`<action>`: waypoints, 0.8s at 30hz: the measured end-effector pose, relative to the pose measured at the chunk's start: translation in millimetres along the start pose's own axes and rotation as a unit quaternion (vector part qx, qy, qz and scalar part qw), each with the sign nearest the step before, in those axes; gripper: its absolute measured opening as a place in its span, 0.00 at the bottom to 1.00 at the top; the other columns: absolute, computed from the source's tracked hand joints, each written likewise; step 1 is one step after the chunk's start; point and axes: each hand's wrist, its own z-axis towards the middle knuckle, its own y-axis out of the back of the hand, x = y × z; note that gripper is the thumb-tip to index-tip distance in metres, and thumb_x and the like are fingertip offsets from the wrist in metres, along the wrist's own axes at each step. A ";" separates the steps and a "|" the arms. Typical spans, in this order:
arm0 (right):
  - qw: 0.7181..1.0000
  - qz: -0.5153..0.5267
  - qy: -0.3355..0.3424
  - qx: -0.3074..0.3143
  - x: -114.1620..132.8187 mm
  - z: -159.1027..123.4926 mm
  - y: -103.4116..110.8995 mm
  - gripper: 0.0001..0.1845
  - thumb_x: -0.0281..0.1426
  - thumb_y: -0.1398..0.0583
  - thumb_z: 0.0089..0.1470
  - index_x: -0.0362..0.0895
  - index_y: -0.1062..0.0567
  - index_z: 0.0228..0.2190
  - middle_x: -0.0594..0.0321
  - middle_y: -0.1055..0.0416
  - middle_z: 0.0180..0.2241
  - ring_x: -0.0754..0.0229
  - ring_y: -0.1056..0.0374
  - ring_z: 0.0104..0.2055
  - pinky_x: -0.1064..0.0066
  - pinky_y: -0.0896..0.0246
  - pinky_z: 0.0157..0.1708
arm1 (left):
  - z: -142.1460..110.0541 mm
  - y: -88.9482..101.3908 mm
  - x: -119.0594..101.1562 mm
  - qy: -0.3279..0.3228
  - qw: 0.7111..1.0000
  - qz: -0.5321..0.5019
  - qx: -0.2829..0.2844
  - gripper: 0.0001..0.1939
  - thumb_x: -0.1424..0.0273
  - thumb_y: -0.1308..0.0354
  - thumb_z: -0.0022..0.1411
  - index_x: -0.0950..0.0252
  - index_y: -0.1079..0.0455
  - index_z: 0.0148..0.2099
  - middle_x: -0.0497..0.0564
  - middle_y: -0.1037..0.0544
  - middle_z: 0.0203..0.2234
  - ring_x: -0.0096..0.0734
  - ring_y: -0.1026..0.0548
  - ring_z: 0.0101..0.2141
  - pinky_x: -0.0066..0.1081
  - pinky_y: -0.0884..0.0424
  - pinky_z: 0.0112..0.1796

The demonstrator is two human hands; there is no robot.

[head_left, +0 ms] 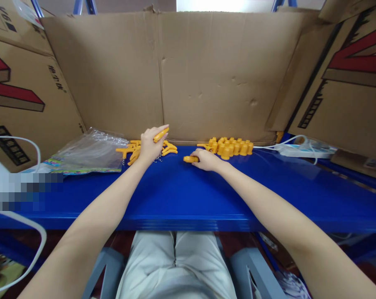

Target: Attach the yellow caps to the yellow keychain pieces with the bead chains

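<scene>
My left hand (149,143) is raised a little over a pile of yellow plastic handle-like parts (134,150). Its fingers are closed on a slim yellow plastic piece (161,135). Low over the blue shelf top, my right hand (205,160) grips a rounded yellow plastic part (190,159) that sticks out to the left. Just behind it stand several yellow knobbed plastic cups (233,147) in close rows. Small dark metal bits, perhaps springs (158,158), lie by the pile, partly hidden by my left hand.
Clear plastic bags (88,151) lie left of the pile. Cardboard walls (206,74) close off the back and both sides. A white power strip (303,150) with cables is at the right. The blue shelf's front edge (188,223) runs above my lap.
</scene>
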 end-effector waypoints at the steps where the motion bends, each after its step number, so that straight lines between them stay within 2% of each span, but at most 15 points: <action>1: 1.000 -0.001 0.000 0.000 0.2 -0.2 0.3 0.14 0.29 0.40 0.53 0.41 0.25 0.43 0.53 0.28 0.44 0.53 0.32 0.46 0.69 0.40 0.43 | 1.2 -3.1 3.3 0.013 0.999 -0.042 -0.013 0.17 0.62 0.46 0.63 0.59 0.28 0.51 0.52 0.21 0.43 0.38 0.26 0.46 0.41 0.32 0.49; 5: 1.000 -0.005 -0.002 0.008 1.2 -0.9 1.6 0.14 0.29 0.40 0.53 0.41 0.25 0.43 0.53 0.28 0.44 0.53 0.32 0.46 0.69 0.40 0.44 | 4.9 -14.7 21.2 0.066 0.977 -0.196 -0.057 0.23 0.57 0.44 0.61 0.62 0.31 0.55 0.55 0.21 0.44 0.36 0.23 0.43 0.36 0.28 0.46; 9: 1.000 -0.005 -0.001 0.011 0.9 -1.0 1.5 0.15 0.29 0.40 0.53 0.41 0.25 0.44 0.53 0.29 0.44 0.53 0.32 0.47 0.69 0.40 0.44 | 6.7 -16.8 32.8 0.152 0.953 -0.250 -0.073 0.23 0.59 0.45 0.63 0.60 0.35 0.58 0.56 0.21 0.43 0.35 0.22 0.42 0.36 0.25 0.42; 12: 1.000 -0.007 0.000 0.009 0.1 -0.4 0.5 0.15 0.29 0.40 0.53 0.41 0.26 0.44 0.54 0.29 0.44 0.54 0.33 0.46 0.69 0.41 0.44 | 5.9 -14.4 28.3 0.130 0.959 -0.242 -0.069 0.23 0.61 0.43 0.62 0.60 0.34 0.58 0.56 0.22 0.45 0.36 0.23 0.44 0.37 0.26 0.45; 16: 1.000 -0.010 0.000 0.004 0.1 0.3 -0.1 0.14 0.30 0.41 0.53 0.41 0.25 0.42 0.54 0.30 0.42 0.54 0.33 0.46 0.70 0.40 0.43 | 0.9 -15.9 14.7 0.062 0.973 -0.223 0.003 0.24 0.59 0.42 0.60 0.62 0.33 0.57 0.56 0.22 0.45 0.38 0.23 0.44 0.39 0.27 0.46; 19: 1.000 -0.006 0.001 -0.009 1.1 0.2 0.2 0.13 0.29 0.41 0.53 0.41 0.26 0.42 0.54 0.32 0.43 0.55 0.32 0.45 0.70 0.40 0.43 | -2.2 -21.3 13.0 0.077 0.967 -0.240 0.036 0.27 0.57 0.43 0.61 0.61 0.35 0.59 0.56 0.22 0.44 0.35 0.21 0.36 0.37 0.24 0.39; 24: 0.999 0.007 0.022 -0.027 2.2 0.4 -0.6 0.12 0.28 0.41 0.53 0.41 0.27 0.41 0.54 0.33 0.44 0.56 0.33 0.46 0.70 0.40 0.45 | -2.4 -28.0 23.1 0.142 0.953 -0.266 0.018 0.28 0.53 0.47 0.63 0.60 0.38 0.60 0.58 0.22 0.44 0.30 0.22 0.27 0.29 0.26 0.27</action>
